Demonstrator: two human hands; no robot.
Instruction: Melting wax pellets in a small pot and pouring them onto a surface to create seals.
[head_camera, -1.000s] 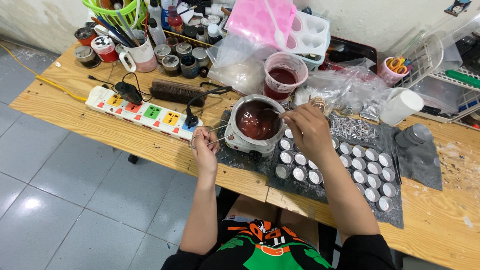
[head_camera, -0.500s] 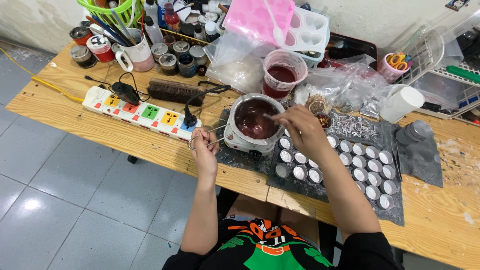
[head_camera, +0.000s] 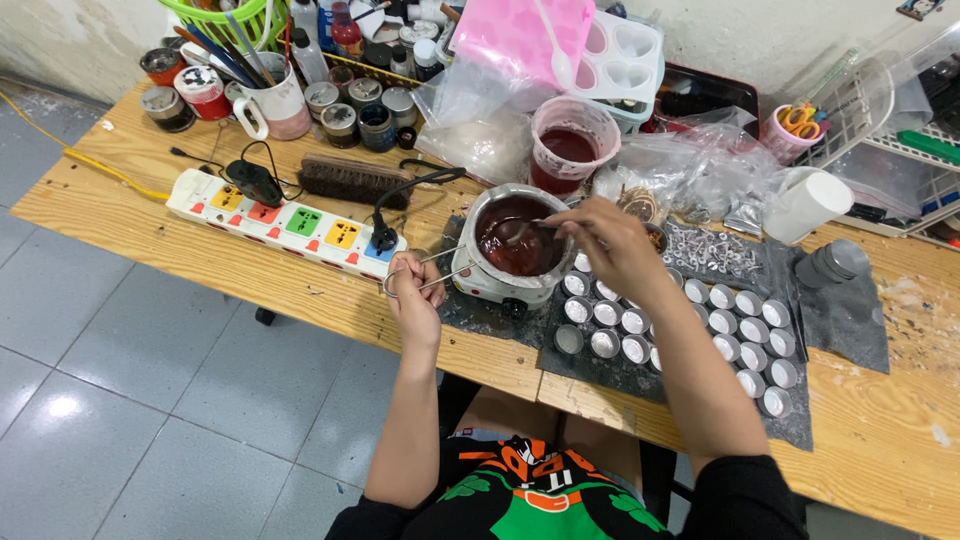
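A small metal pot of dark red liquid sits on a little round heater at the wooden table's front. My left hand grips the pot's wire handle on its left side. My right hand hovers over the pot's right rim and holds a thin spoon dipped in the liquid. Just right of the pot, several small round metal cups stand in rows on a dark grey mat.
A white power strip with coloured sockets lies left of the pot, a brush behind it. A plastic cup of red liquid, a pink mould, jars, plastic bags and a white cup crowd the back of the table.
My right hand has moved left from the metal cups to over the pot, with the spoon now in the liquid. My left hand stays on the handle.
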